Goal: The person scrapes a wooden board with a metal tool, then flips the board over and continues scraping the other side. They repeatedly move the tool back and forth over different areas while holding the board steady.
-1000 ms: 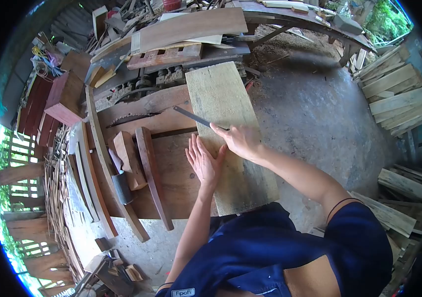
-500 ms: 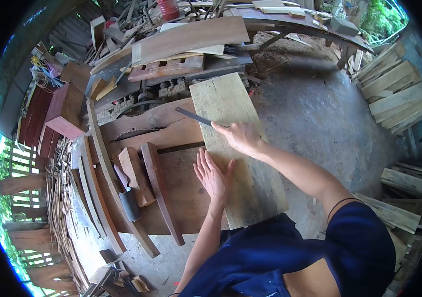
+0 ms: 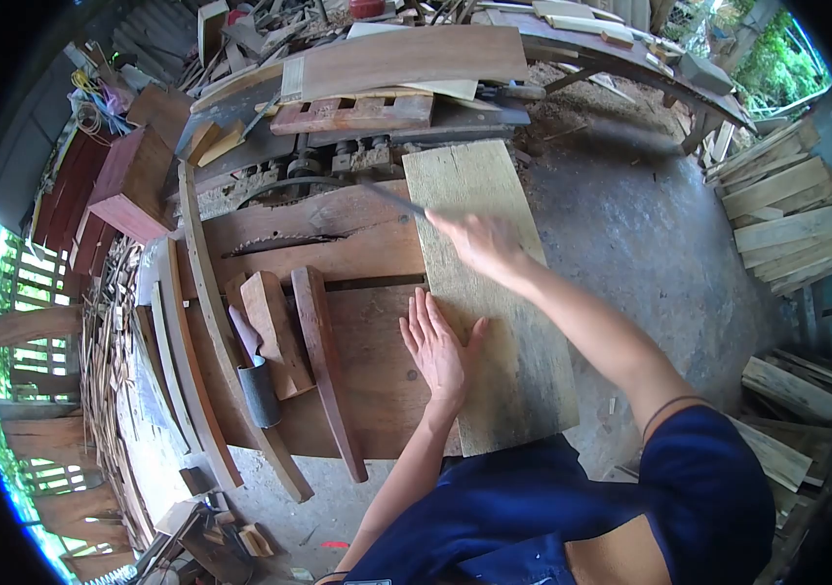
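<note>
A long pale wooden board (image 3: 518, 366) lies lengthwise in front of me on the brown wooden bench top (image 3: 377, 331), its near end against my clothing. My left hand (image 3: 442, 359) rests on the board's left edge, fingers spread and stretched out. Closed above the board's middle is my right hand (image 3: 482, 246), wrapped round one end of a narrow, dark, flat metal strip (image 3: 396, 199). The strip points up and left past the board's edge and is blurred. Its exact kind I cannot make out.
A toothed saw blade (image 3: 284, 242) pokes through a bench slot. Left of the board lie a dark curved wooden piece (image 3: 326, 370), a wooden block (image 3: 274, 336), a grey cylinder (image 3: 260, 393) and long strips. A wide plank (image 3: 406, 63) lies at the back; boards (image 3: 791, 214) lean right.
My view has shifted, so the bench and board appear farther right. The strip is blurred now, where it was sharp before. My left hand stays flat on the board; my right keeps its grip.
</note>
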### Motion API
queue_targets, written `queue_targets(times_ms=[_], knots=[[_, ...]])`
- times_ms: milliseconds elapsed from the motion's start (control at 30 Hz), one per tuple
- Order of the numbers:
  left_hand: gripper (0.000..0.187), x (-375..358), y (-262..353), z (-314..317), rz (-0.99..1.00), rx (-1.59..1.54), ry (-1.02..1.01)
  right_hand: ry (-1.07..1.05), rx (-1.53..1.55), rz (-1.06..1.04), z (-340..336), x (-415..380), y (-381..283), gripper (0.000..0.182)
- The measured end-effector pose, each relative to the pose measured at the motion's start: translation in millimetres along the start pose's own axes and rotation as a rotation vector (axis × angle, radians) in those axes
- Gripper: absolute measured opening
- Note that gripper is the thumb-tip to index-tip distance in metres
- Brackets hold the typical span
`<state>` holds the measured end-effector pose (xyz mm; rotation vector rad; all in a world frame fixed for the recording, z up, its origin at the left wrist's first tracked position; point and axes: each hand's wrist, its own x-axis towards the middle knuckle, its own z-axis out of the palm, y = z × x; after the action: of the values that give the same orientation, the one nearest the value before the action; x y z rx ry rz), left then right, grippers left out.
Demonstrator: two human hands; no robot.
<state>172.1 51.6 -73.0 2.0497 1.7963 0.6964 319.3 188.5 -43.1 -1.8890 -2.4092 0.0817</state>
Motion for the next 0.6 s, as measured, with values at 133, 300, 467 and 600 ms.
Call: queue_targets(times_ms=[133, 300, 467, 600], knots=[[0.1, 0, -1, -2, 0.001, 0.032, -0.014, 0.026, -0.026, 0.051, -1, 42, -3, 0.053], [0.098, 0, -1, 0, -0.005, -0.009, -0.017, 0.059, 0.02, 0.011, 1, -16, -12, 0.054], [0.096, 6, -3, -2, 0.005, -0.011, 0.001, 0.034, 0.084, 0.037, -9, 3, 0, 0.049], [0.095, 12, -3, -2, 0.017, 0.005, 0.005, 0.083, -0.044, -0.017, -7, -2, 2, 0.046]])
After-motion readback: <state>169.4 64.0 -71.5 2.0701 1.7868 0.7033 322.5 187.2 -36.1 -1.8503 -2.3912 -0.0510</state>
